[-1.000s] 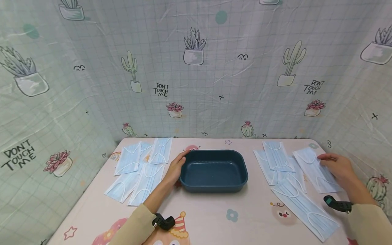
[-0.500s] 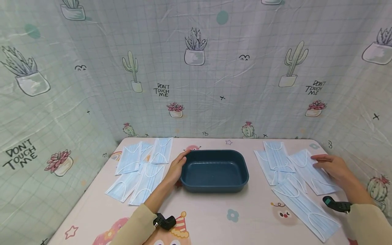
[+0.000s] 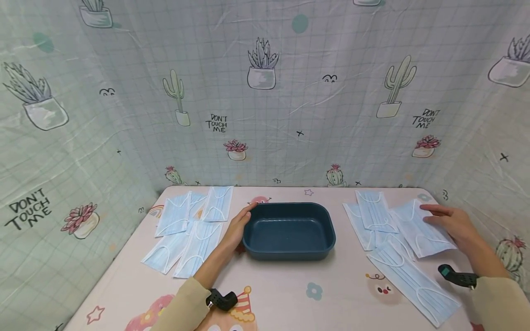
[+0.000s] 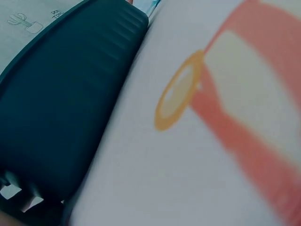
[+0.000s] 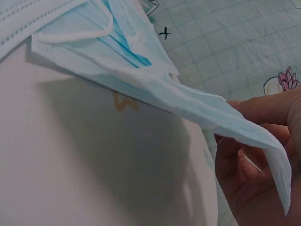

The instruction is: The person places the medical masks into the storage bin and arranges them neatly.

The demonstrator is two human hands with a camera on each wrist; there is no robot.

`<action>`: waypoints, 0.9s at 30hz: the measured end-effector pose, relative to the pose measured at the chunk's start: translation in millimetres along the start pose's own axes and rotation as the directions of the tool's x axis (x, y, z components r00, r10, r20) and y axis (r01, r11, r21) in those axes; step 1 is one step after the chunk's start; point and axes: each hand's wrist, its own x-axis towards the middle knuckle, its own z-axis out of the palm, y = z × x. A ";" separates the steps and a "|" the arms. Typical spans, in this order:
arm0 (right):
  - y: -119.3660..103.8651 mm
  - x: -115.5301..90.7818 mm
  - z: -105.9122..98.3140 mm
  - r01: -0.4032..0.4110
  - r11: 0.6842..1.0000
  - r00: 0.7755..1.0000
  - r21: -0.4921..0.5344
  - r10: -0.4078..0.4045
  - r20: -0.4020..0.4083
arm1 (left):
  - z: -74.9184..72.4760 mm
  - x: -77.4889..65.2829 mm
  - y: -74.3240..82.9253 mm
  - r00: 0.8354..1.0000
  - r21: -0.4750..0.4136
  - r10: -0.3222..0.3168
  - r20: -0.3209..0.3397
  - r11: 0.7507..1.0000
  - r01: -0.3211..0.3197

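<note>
At the centre of the table is a dark blue rectangular box (image 3: pixel 290 255). My left hand (image 3: pixel 237 230) holds its left side near the far corner; most of that hand is out of the left wrist view, where the box's ribbed wall (image 4: pixel 70 108) fills the left. On the right, my right hand (image 3: pixel 453 227) pinches the edge of a light blue disposable face mask (image 3: pixel 418 230). In the right wrist view this mask (image 5: pixel 202 110) is partly raised, bending between thumb and fingers, its far end near the other masks.
Several face masks (image 3: pixel 200 243) lie overlapping left of the box. More masks (image 3: pixel 377 214) lie at the right, with one long mask (image 3: pixel 414 285) slanting toward the front. A patterned cloth (image 3: pixel 265 128) hangs behind the table and at both sides.
The mask at my right hand has shifted left toward the other right-side masks, and its near edge now lifts. My right hand moved slightly left with it. The left hand and box stay put.
</note>
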 end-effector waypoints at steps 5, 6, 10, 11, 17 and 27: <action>-15.4 -4.3 -1.1 0.007 1.000 1.000 -0.014 -0.007 -0.019 | -0.6 -0.3 -1.8 1.000 -0.002 0.017 0.010 1.000 -0.017; -19.3 -5.4 -0.8 0.010 1.000 1.000 -0.023 -0.011 -0.024 | -0.6 -0.2 -2.5 1.000 -0.005 0.022 0.010 1.000 -0.022; -35.4 -10.3 1.2 0.043 0.999 0.998 -0.033 -0.045 -0.043 | -0.7 0.3 -5.5 0.999 -0.025 0.039 0.008 0.999 -0.039; -39.6 -11.4 2.1 0.058 0.998 0.997 -0.036 -0.060 -0.048 | -0.7 0.4 -6.3 0.999 -0.032 0.048 0.010 0.998 -0.048; -63.8 -15.2 8.4 0.140 0.989 0.988 -0.039 -0.142 -0.057 | -0.1 0.0 -9.5 0.997 -0.068 0.082 0.014 0.994 -0.081; -104.0 -21.1 21.1 0.232 0.972 0.973 0.031 -0.232 -0.008 | 0.8 -0.8 -6.7 0.993 -0.083 0.111 0.033 0.991 -0.108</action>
